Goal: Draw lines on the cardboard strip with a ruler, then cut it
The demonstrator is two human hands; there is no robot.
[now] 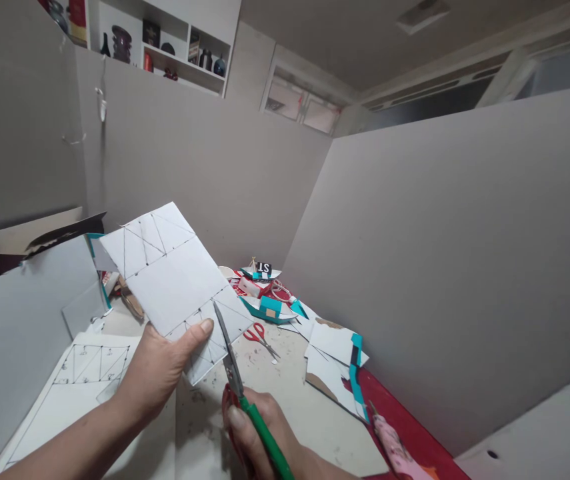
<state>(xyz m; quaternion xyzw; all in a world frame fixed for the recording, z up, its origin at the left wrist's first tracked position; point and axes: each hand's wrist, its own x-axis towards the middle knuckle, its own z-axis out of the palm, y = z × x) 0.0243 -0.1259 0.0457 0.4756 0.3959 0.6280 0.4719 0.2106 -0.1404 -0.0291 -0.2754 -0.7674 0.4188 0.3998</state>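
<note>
My left hand [162, 370] pinches a white card sheet [175, 280] by its lower edge, thumb on top, and holds it up tilted above the table. Pencil lines forming triangles and rectangles are drawn on the sheet. My right hand [259, 433] is closed round the handles of green-handled scissors [232, 363]. Their blades point up and touch the sheet's lower right edge, just right of my left thumb.
A second lined sheet [87, 373] lies on the table at the left. Red-handled scissors [259, 337], cut card scraps with teal edges [337, 367], small card models [265, 297] and a pink tool [397, 450] lie to the right. Grey partition walls [445, 267] enclose the table.
</note>
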